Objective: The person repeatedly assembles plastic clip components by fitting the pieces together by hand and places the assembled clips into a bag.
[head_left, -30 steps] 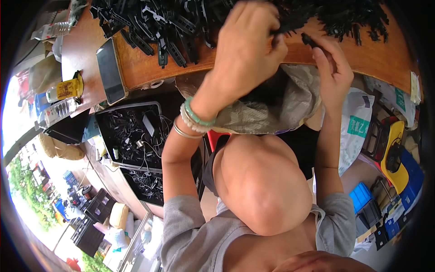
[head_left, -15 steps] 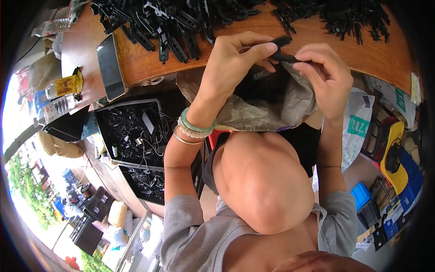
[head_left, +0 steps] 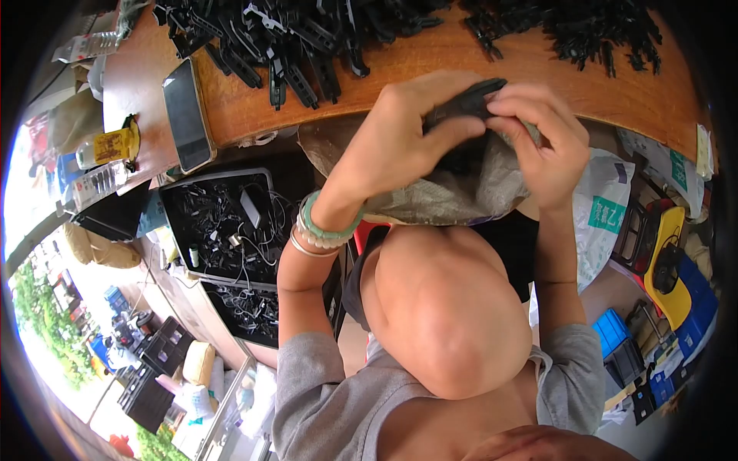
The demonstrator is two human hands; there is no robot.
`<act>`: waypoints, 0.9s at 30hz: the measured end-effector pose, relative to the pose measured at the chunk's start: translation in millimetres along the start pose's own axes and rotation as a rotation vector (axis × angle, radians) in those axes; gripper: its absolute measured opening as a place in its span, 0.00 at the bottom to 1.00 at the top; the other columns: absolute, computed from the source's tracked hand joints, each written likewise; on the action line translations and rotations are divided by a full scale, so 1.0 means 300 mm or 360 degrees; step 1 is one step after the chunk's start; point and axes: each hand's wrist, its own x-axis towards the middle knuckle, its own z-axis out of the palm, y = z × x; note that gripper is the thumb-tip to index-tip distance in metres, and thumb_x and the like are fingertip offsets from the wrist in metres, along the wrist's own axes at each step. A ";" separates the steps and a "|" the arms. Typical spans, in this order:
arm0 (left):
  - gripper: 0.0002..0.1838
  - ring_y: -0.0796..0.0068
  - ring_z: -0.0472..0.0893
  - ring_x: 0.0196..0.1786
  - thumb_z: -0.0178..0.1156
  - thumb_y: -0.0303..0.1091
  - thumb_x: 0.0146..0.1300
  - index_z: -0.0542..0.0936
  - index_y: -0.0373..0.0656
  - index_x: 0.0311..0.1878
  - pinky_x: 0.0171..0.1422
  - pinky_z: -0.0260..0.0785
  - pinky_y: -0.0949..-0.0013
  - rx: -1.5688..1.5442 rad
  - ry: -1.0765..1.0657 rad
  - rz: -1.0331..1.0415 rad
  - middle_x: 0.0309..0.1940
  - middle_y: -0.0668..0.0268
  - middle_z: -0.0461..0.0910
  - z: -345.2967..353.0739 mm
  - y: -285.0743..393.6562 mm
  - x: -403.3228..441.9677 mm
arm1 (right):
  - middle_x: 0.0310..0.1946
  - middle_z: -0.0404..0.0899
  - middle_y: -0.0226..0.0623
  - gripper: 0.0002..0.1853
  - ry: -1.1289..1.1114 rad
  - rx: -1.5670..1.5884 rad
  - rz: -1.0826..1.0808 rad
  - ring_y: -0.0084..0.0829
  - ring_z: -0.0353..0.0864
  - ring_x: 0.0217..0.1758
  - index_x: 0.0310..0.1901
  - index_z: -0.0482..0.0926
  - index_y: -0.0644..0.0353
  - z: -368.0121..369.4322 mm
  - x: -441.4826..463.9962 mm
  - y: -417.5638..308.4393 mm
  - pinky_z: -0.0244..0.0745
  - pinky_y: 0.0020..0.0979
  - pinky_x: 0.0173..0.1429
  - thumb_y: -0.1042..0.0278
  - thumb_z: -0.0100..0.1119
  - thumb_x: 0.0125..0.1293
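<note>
My left hand point(head_left: 411, 127) is closed around a long black plastic part point(head_left: 465, 101), held just off the table's front edge. From the other side, the fingers of my right hand point(head_left: 544, 142) pinch the part's near end; whether a second small piece is between them is hidden. Below both hands a grey-brown woven sack point(head_left: 430, 201) gapes in front of my lap, with dark contents partly showing. On the wooden table point(head_left: 415, 81) beyond lies a heap of long black plastic parts point(head_left: 296, 46), and to its right a pile of smaller black pieces point(head_left: 596, 34).
A phone point(head_left: 187, 115) rests at the table's left. Below it are black trays point(head_left: 219, 223) of small black parts and cables. A yellow-labelled bottle point(head_left: 108, 146) is further left. A white printed bag point(head_left: 603, 207) and a yellow stool-like object point(head_left: 669, 269) are to the right.
My hands have drawn together and dipped slightly nearer to me. The black pieces, seen angled apart before, now appear as one part between my hands.
</note>
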 end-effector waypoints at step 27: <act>0.20 0.49 0.80 0.35 0.62 0.20 0.55 0.75 0.32 0.54 0.37 0.73 0.62 0.0588 -0.0095 0.0433 0.36 0.48 0.80 0.012 0.031 -0.021 | 0.34 0.81 0.36 0.16 -0.0007 0.0213 0.0200 0.29 0.79 0.34 0.41 0.80 0.65 -0.005 -0.018 0.014 0.73 0.26 0.38 0.86 0.65 0.48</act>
